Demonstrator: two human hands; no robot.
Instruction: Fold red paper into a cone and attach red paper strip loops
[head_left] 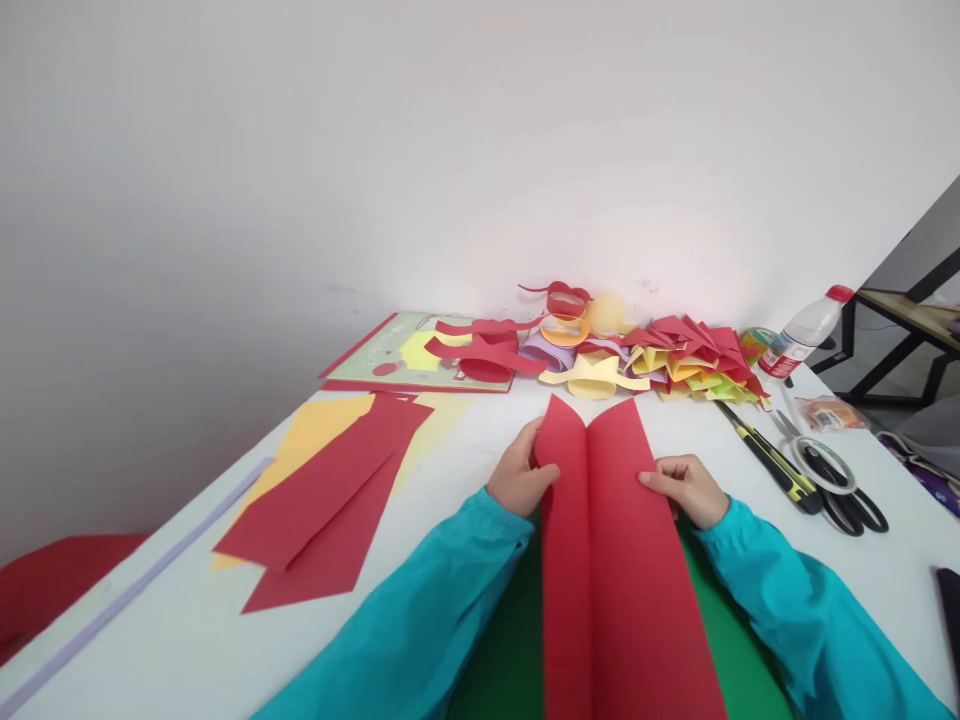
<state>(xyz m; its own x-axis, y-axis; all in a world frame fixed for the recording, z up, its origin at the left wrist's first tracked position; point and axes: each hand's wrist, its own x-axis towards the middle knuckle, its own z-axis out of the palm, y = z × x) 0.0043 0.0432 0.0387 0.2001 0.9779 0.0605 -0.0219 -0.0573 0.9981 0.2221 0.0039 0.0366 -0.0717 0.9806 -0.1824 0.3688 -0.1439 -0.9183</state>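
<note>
A long red paper sheet (615, 560) lies in front of me with both long sides folded in to a centre seam. It rests on a green mat (502, 650). My left hand (519, 478) grips its left edge near the far end, fingers curled on the fold. My right hand (686, 488) presses on the right edge with its fingers bent. Both arms wear teal sleeves.
Red and yellow sheets (330, 490) lie to the left on the white table (187, 640). A heap of folded coloured paper shapes (600, 350) sits by the wall beside a booklet (397, 355). A utility knife (765, 455), scissors (840, 490), tape and a bottle (802, 335) lie to the right.
</note>
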